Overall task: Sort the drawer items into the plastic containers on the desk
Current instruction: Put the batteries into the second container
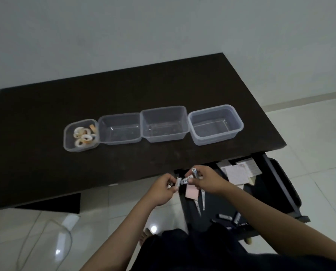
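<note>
Both hands meet above the open drawer (241, 196), at the desk (124, 90) edge. Left grip (164, 189) and right grip (206, 180) each curl around small batteries (182, 179). Four containers (164, 124) stand in a row on the desk.

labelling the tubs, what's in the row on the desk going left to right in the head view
small tub of tape rolls → empty tub → empty tub → empty tub, all on the dark desk

Dim, soft picture with wide-angle bending at the edges, lamp glare on the floor tiles (153, 229), blurred hands.
</note>
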Motion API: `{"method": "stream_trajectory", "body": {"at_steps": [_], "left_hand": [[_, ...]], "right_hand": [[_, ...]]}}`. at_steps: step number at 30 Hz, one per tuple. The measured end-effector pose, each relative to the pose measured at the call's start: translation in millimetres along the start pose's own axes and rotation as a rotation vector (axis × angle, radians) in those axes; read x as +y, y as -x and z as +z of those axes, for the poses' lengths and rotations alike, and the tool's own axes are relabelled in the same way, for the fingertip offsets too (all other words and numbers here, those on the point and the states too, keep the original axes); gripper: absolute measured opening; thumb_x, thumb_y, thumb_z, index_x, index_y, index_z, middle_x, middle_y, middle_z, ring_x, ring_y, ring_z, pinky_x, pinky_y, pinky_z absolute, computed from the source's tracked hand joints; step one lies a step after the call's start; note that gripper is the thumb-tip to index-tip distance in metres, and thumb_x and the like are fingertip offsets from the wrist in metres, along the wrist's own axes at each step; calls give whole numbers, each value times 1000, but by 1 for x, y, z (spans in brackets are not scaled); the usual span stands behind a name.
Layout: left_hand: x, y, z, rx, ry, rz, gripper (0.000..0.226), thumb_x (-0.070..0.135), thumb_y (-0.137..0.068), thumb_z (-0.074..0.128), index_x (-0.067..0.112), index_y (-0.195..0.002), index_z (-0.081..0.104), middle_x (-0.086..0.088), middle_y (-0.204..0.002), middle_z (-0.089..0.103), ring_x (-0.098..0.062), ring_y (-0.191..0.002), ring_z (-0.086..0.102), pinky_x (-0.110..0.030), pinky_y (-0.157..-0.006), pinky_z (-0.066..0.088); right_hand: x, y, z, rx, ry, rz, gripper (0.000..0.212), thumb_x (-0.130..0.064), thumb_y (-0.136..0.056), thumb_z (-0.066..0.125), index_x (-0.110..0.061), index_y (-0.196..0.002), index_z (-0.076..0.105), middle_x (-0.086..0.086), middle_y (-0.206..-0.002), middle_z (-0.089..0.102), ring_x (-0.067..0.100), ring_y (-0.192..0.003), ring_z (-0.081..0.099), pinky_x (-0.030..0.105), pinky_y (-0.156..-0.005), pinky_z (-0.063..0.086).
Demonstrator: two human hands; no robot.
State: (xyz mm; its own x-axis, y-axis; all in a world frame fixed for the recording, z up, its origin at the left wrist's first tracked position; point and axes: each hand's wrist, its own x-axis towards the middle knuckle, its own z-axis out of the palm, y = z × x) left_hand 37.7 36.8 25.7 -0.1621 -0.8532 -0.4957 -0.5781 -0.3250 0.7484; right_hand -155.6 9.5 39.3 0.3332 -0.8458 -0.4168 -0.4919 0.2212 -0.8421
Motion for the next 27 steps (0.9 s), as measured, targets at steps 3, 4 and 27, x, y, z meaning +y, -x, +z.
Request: {"method": "stream_trajectory", "body": {"at_steps": [3, 4, 27], "left_hand": [[-17, 12, -57, 55, 0, -5, 19, 11, -83, 65, 24, -78, 51, -1, -84, 58, -13, -71, 50, -27, -65, 41], [-21, 15, -76, 70, 7, -8, 17, 12, -83, 65, 23, -79, 52, -1, -80, 58, -12, -65, 48, -26, -61, 40], [3, -104, -259, 368, 66, -131, 24, 14, -83, 63, 22, -65, 49, -4, -92, 61, -22, -89, 59, -30, -79, 46]], "right_hand": [[-46, -19, 33, -6, -27, -66, 8, -8, -84, 67, -16, -86, 64, -4, -59, 57, 3, -48, 52, 21, -51, 44], [-62, -26, 42, -7, -27, -88, 7, -9, -84, 67, -14, -88, 64, -3, -60, 57, 4, -49, 53, 20, -51, 44], [-213, -190, 98, 278, 158, -16, 11, -11, -81, 68, -16, -88, 60, 0, -87, 62, 16, -84, 58, 27, -74, 43]]}}
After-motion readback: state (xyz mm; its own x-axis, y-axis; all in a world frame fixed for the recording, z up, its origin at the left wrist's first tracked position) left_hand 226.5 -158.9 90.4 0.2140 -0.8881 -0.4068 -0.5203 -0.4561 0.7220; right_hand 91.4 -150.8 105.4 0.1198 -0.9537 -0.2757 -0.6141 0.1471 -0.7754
